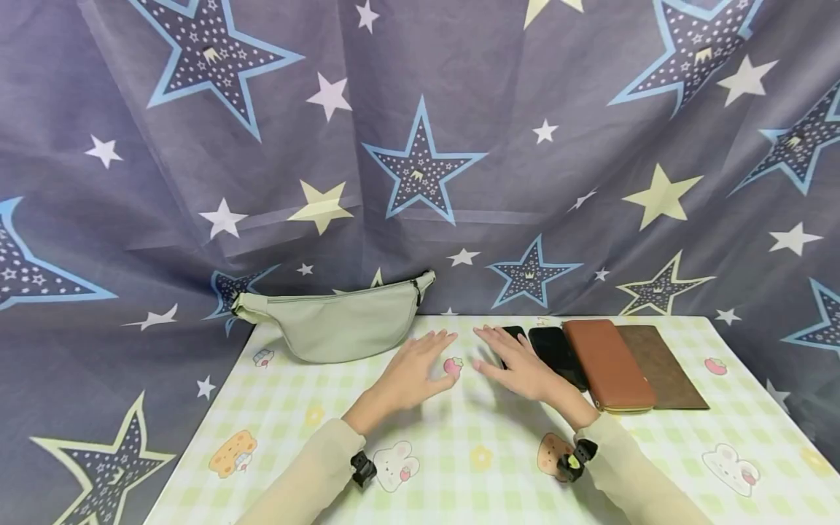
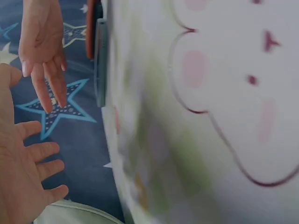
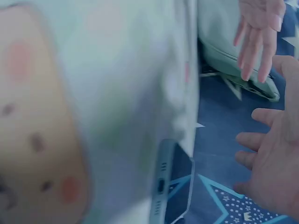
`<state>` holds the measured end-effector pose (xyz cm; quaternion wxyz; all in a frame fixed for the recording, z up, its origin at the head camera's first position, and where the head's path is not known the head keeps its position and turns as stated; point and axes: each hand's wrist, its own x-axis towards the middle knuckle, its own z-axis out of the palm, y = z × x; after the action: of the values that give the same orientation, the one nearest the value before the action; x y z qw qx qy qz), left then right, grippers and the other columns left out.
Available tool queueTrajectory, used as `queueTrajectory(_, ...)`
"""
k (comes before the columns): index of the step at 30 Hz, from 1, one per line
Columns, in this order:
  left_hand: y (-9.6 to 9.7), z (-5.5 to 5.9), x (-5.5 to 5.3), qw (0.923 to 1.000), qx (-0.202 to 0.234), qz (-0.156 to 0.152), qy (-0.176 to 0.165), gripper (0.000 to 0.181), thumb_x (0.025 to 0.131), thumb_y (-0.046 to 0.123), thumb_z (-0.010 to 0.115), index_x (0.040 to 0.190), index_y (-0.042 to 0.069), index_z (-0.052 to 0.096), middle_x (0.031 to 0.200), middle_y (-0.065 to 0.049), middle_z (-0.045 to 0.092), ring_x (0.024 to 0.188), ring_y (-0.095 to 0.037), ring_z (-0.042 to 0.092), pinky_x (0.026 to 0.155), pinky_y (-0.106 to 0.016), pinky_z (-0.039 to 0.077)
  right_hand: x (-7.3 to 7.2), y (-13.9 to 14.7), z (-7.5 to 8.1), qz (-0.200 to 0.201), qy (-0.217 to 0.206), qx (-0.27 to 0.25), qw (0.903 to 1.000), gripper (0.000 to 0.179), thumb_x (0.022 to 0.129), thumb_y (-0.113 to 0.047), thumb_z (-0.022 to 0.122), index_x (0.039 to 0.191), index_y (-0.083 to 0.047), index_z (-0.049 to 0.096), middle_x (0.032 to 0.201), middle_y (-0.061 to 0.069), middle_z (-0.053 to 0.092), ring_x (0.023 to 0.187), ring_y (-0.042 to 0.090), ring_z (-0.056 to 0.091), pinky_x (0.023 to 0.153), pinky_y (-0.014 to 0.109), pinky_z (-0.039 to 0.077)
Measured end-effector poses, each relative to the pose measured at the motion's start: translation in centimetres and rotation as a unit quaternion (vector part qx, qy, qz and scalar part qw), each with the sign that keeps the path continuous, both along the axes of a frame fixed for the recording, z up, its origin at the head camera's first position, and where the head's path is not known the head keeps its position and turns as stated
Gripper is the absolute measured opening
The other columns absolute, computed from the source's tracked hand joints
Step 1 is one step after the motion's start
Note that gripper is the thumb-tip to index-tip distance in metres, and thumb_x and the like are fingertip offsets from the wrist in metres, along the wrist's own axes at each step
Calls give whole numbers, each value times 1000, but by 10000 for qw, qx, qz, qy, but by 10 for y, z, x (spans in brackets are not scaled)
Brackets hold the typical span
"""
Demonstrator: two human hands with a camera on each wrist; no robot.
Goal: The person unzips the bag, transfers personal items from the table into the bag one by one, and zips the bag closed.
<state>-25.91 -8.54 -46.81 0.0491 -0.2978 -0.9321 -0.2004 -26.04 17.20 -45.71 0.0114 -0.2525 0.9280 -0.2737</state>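
Belt bag [image 1: 341, 324] stands far left, smartphones [image 1: 556, 355] lie right on the worktop [image 1: 466, 499], and left hand [image 1: 405, 372] and right hand [image 1: 521, 368] hover, grip spread and empty, each smartphone being best pinched by its edges.

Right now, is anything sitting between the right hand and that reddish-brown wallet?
Yes: a black phone lies between the right hand and the reddish-brown wallet. A second phone, partly hidden by the hand in the head view, lies on its other side.

Pale-green bag [image 1: 348, 324] — upright; phones [image 1: 558, 354] — flat
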Motion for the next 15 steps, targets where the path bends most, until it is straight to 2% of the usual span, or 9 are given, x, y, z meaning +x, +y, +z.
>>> queueTrajectory(3,-1,7,-1,9991,310,-17,285,69,98,48,56,159,20,37,161,-9,43,151,-31,38,125,-58,28,-4,0,10,-8,-161,-411,9990,70,103,-52,51,162,-19,30,168,14,27,157,38,17,123,74,7)
queueTrajectory(7,-2,21,-3,9953,776,23,588,67,99,47,57,157,19,40,157,-8,48,148,-31,42,124,-59,31,-9,-1,24,-82,-464,-996,9939,68,105,-53,49,162,-22,28,168,12,27,156,38,22,122,71,21)
queueTrajectory(9,-4,29,-3,9924,1065,169,594,65,99,45,58,157,21,41,157,-5,49,148,-31,43,124,-59,30,-12,-3,30,-95,-713,-1428,9871,67,106,-51,48,162,-20,29,167,13,30,154,39,27,121,68,28)
queueTrajectory(12,-11,43,-2,9834,1693,488,424,60,100,39,60,156,25,43,157,-5,49,147,-32,43,124,-58,31,-18,-9,40,-33,-1203,-2255,9668,65,107,-46,47,161,-14,31,164,15,35,152,37,32,123,63,31)
queueTrajectory(14,-18,53,-2,9723,2213,702,276,57,101,37,58,155,27,43,158,-4,48,147,-31,43,124,-55,32,-22,-15,47,13,-1510,-2789,9484,62,108,-42,47,159,-9,33,162,18,39,151,38,34,124,61,29)
queueTrajectory(15,-22,58,-2,9642,2515,809,212,55,102,37,57,155,28,43,159,-4,47,148,-30,41,125,-54,31,-25,-19,50,33,-1661,-3051,9377,61,109,-40,46,159,-7,33,160,19,40,151,38,35,125,61,28)
